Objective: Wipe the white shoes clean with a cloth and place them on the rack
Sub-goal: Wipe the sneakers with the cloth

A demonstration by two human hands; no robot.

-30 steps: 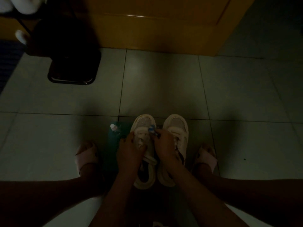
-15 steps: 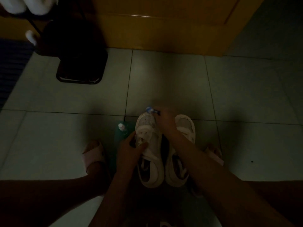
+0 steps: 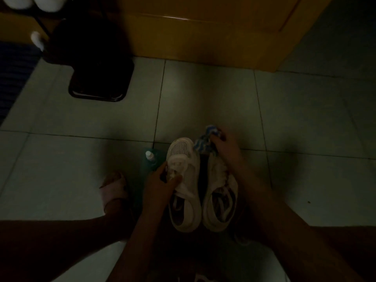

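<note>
On the tiled floor (image 3: pixel 203 102), the left hand (image 3: pixel 160 186) grips the left white shoe (image 3: pixel 184 180) while the right hand (image 3: pixel 225 147) clutches the cloth (image 3: pixel 205 139) at the right white shoe's (image 3: pixel 220 200) toe.

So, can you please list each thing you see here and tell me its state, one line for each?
left shoe: upright on the floor, steadied by the left hand
right shoe: upright on the floor beside it, toe under the cloth
cloth: bunched, gripped in the right hand
bottle: standing, white cap on
pink slipper: worn on a foot
</note>
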